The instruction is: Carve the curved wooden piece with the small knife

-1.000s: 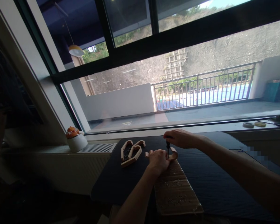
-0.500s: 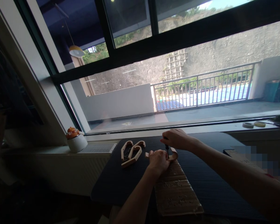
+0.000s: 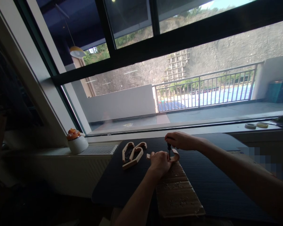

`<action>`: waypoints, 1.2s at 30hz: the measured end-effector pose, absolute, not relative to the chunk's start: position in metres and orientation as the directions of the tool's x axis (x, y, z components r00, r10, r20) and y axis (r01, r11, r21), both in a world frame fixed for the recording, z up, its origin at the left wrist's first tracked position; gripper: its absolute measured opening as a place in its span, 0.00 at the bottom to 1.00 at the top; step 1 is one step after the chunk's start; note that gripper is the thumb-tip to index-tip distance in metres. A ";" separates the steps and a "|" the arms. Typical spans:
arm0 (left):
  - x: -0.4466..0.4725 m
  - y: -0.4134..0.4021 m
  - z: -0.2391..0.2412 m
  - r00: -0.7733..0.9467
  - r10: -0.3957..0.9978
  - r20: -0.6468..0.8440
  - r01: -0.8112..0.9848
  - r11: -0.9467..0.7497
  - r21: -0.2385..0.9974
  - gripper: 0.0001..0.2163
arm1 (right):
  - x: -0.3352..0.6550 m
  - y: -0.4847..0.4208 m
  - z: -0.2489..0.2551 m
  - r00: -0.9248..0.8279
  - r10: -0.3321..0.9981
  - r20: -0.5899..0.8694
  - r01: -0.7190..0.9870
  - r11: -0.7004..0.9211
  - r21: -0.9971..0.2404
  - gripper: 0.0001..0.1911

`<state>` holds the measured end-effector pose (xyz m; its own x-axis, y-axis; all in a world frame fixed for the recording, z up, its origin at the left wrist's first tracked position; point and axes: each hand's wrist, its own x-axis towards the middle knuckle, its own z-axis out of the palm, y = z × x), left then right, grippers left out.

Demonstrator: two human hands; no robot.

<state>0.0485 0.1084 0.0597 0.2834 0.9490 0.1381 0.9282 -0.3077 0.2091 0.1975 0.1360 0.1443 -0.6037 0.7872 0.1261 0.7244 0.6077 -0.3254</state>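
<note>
My right hand point(image 3: 176, 140) is closed round the dark handle of a screwdriver point(image 3: 169, 147), which stands upright with its shaft pointing down. The tip meets a curved wooden hook point(image 3: 176, 156) lying across the far end of a brown cardboard box point(image 3: 179, 191). Closed over the middle of that hook, my left hand point(image 3: 159, 161) presses it against the box; part of the hook sticks out left of the fingers. To the left, several similar wooden hooks point(image 3: 133, 161) lie on the dark table point(image 3: 122, 188), with small dark pieces among them.
A white pot with an orange top point(image 3: 77, 144) stands on the radiator cover point(image 3: 99, 150) at the left. Two tape rolls point(image 3: 250, 126) rest on the windowsill at the right. A flat item, partly pixelated, lies at the table's right. A large window rises behind the table.
My right hand has shifted slightly to the right and its grip on the screwdriver handle has turned. My left hand, the wooden hook and the box look unmoved.
</note>
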 end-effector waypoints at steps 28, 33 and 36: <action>0.050 0.104 0.065 0.270 0.954 0.127 0.936 -0.291 0.196 0.12 | 0.193 0.134 0.131 -0.604 0.778 0.176 0.687 0.619 -0.380 0.17; 0.050 0.103 0.065 0.278 0.951 0.133 0.933 -0.301 0.199 0.14 | 0.187 0.139 0.126 -0.556 0.797 0.235 0.725 0.603 -0.333 0.17; 0.049 0.104 0.064 0.280 0.949 0.143 0.930 -0.305 0.203 0.12 | 0.186 0.143 0.123 -0.507 0.816 0.277 0.762 0.575 -0.298 0.18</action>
<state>0.0487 0.1043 0.0638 0.2805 0.9492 0.1428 0.9303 -0.3054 0.2029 0.1865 0.1431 0.1227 -0.5071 0.8160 0.2774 0.7621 0.5748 -0.2979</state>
